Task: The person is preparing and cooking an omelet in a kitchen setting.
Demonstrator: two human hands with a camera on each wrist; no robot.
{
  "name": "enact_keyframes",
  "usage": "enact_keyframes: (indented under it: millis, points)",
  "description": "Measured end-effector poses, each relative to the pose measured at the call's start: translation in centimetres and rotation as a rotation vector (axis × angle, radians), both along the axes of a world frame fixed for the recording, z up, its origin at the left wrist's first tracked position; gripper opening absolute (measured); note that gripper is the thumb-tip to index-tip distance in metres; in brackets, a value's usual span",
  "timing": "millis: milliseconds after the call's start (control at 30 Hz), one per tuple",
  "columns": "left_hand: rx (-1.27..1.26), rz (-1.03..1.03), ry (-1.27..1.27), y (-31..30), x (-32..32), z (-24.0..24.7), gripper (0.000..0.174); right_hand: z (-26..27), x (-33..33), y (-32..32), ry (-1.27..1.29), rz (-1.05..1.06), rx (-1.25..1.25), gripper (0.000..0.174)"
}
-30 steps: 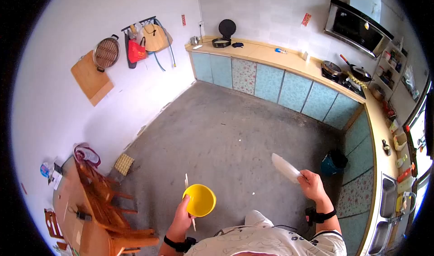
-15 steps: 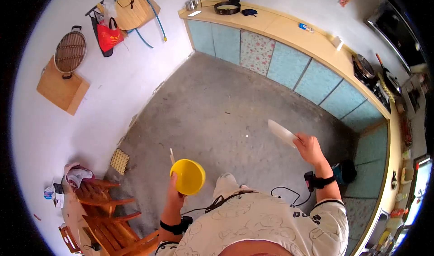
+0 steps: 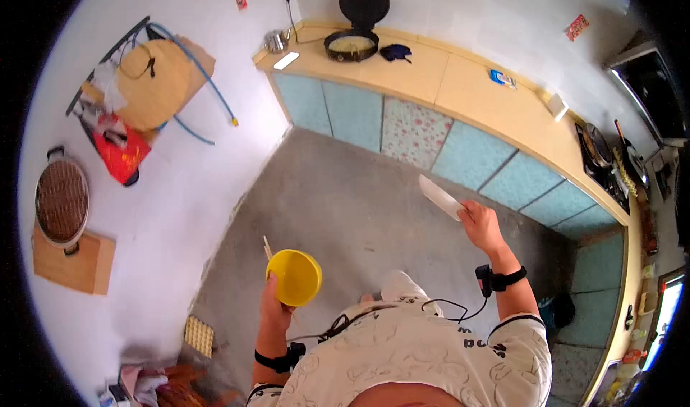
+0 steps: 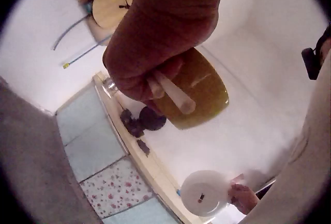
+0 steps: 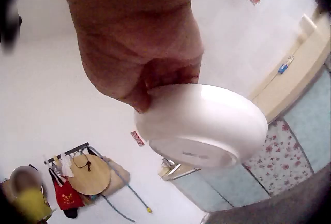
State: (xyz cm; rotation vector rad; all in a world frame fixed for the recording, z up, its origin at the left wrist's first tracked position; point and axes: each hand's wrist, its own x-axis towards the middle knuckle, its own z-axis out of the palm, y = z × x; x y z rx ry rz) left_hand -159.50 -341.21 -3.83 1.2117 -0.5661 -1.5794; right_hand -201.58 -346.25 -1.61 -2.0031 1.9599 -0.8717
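Note:
In the head view my left hand point(image 3: 272, 308) grips a yellow bowl point(image 3: 297, 279) by its side, thumb at the rim. The bowl's inside faces up and looks empty. Pale chopsticks point(image 3: 267, 247) stick out beyond the bowl from the same hand; the left wrist view shows their blunt ends point(image 4: 180, 100) beside the bowl's underside. My right hand point(image 3: 481, 227) pinches a white plate point(image 3: 440, 198) at its edge, out ahead over the floor. The right wrist view shows the plate's underside point(image 5: 207, 120), with a foot ring and small printed mark, tilted.
A wooden counter point(image 3: 417, 72) over blue cabinets runs along the far wall. On it stand an open electric griddle point(image 3: 352, 45), a dark cloth point(image 3: 395, 52) and a metal pot point(image 3: 276, 42). A stove point(image 3: 600, 164) is at the right. An egg tray point(image 3: 199, 335) lies by the left wall.
The head view has moved toward the counter and turned, so the griddle appears nearer and the chairs slide out at lower left. Both hands keep their holds on the bowl, chopsticks and plate.

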Motion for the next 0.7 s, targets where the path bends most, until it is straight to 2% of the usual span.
enact_keyframes:
  millis: [167, 233, 300, 367, 433, 467, 533, 633, 700]
  points:
    - [0.041, -0.033, -0.008, -15.1, -1.4, -0.6, 0.044, -2.5, -1.1, -13.5, -0.026, -0.068, -0.038, 0.015]
    - [0.002, -0.168, 0.033, -20.5, -1.2, -1.9, 0.045, -3.6, -1.9, -19.2, -0.047, -0.076, -0.014, 0.016]
    - [-0.016, -0.13, 0.026, -24.5, -2.1, -2.4, 0.045, -4.5, -2.9, -25.4, 0.099, -0.043, 0.012, 0.016]
    - [-0.038, -0.102, 0.005, -29.8, -3.2, -1.5, 0.045, -5.2, -3.4, -31.8, 0.134, -0.042, 0.011, 0.016]
    - [0.072, 0.076, 0.03, -34.1, -4.5, -0.2, 0.045, -6.3, -3.6, -37.4, 0.17, -0.044, 0.04, 0.016]
    - [0.083, 0.068, 0.027, -36.0, -3.9, -0.8, 0.045, -6.7, -3.7, -40.3, 0.226, -0.014, 0.013, 0.016]
    - [0.033, -0.071, 0.045, -40.2, -2.4, -2.4, 0.045, -7.8, -3.6, -45.4, 0.312, -0.004, 0.037, 0.015]
    - [0.059, -0.085, 0.049, -46.8, -2.4, -2.1, 0.045, -10.9, -4.0, -52.0, 0.462, 0.017, 0.032, 0.011]
    - [0.058, -0.119, 0.056, -52.2, -2.8, -2.3, 0.045, -14.0, -4.8, -55.7, 0.46, 0.011, -0.022, 0.011]
